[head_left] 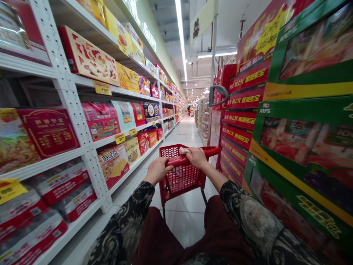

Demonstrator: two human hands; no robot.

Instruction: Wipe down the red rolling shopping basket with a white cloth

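A red plastic shopping cart (182,180) stands in front of me, with a mesh body and a thick red handle (212,151). My left hand (157,170) is closed around the left end of that handle. Farther right, my right hand (197,157) rests over the handle with its fingers curled on it. A small crumpled whitish thing, like a tissue (183,150), shows at the right hand's fingertips. The inside of the cart is mostly hidden by the handle and my hands.
White shelving (82,147) full of boxed goods runs along the left. On the right, green juice cartons (300,110) and stacked red drink cases (242,99) stand close by. A metal post with a grey handle (217,95) rises beside them. The tiled aisle (189,127) stretches ahead.
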